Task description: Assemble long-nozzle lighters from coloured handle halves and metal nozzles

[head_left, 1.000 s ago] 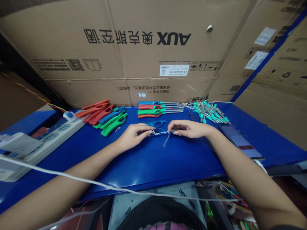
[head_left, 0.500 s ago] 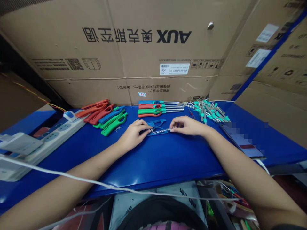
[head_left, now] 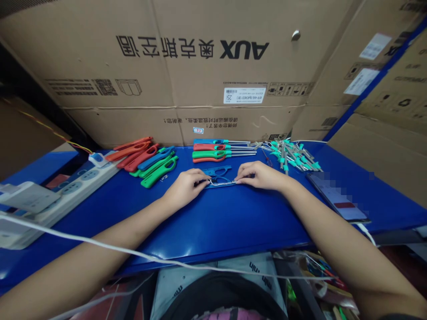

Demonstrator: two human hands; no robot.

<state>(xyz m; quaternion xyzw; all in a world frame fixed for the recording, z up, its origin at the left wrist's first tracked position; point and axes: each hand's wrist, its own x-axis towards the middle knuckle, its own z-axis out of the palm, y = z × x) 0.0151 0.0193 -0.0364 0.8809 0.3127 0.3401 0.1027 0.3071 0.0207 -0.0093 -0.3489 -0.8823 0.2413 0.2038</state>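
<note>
On the table (head_left: 227, 222), casing pieces (head_left: 212, 171) and a wire (head_left: 222, 183) lie between the left hand (head_left: 188, 184) and right hand (head_left: 258, 176). Lighters (head_left: 210, 154) lie behind them. Handles (head_left: 144, 161) lie left, a power strip (head_left: 78, 184) farther left; tubes (head_left: 292, 158) far right, a phone (head_left: 333, 193) nearer. Cardboard (head_left: 200, 84) stands behind.

Free tabletop (head_left: 223, 222) between hands (head_left: 187, 186) and cable (head_left: 216, 268)

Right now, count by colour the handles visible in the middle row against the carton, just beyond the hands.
Blue handle: 1
Red handle: 1
Green handle: 1
Orange handle, partly hidden: 1
Total visible: 4
</note>
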